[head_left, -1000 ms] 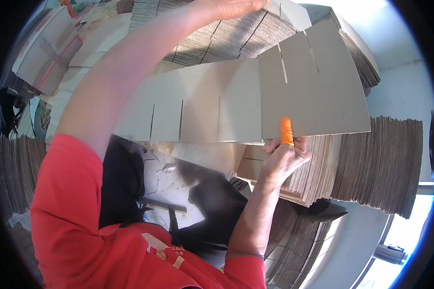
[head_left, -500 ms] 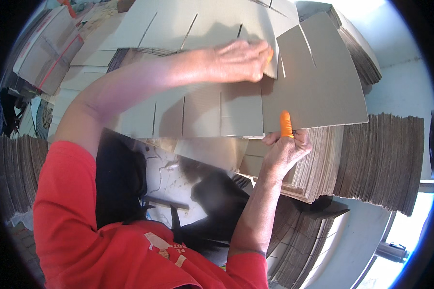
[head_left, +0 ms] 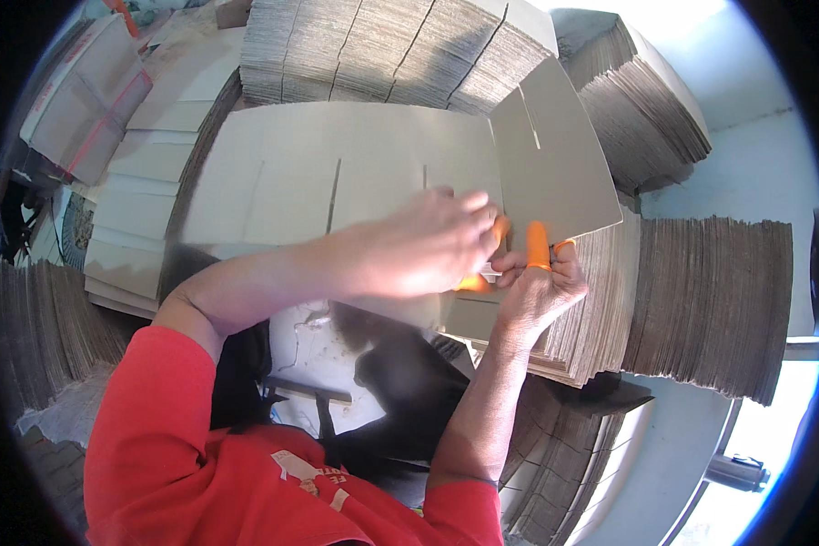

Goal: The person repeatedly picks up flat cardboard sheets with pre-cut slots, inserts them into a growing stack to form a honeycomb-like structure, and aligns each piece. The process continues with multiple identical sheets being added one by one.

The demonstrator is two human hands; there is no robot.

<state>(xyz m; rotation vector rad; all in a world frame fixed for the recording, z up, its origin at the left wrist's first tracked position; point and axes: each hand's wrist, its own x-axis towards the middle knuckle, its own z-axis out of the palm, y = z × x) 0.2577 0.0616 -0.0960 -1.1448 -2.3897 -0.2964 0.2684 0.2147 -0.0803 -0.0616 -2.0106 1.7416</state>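
Pressing down w/ the left hand (head_left: 428,241), palm flat and fingers spread over the lower right part of the slotted cardboard sheet (head_left: 337,173). That hand isn't closed on anything; looks like it's there to pin the sheet flat, though it's motion-blurred so exact contact is hard to read.

Right hand (head_left: 537,291) sits just beside it at the sheet's lower right edge, fingers curled in and pinching the cardboard edge, prob. so the sheet can be lined up or pulled at that corner. Orange rubber finger cots (head_left: 538,246) on the fingertips of both hands — grip on slick board, I'd judge.

Sheet itself lies across the middle of view, flat-ish, w/ cut slots running up from its lower edge; one flap (head_left: 555,155) at the right end stands tilted up and away from the rest.

Under the right hand: a stack of flat cardboard blanks (head_left: 591,328), edges showing, sheet resting partly on top. More corrugated stacks behind (head_left: 391,45) and to the right (head_left: 710,309). Pale flattened boxes (head_left: 146,182) piled at left. Red sleeves (head_left: 155,437) come in from the bottom edge.
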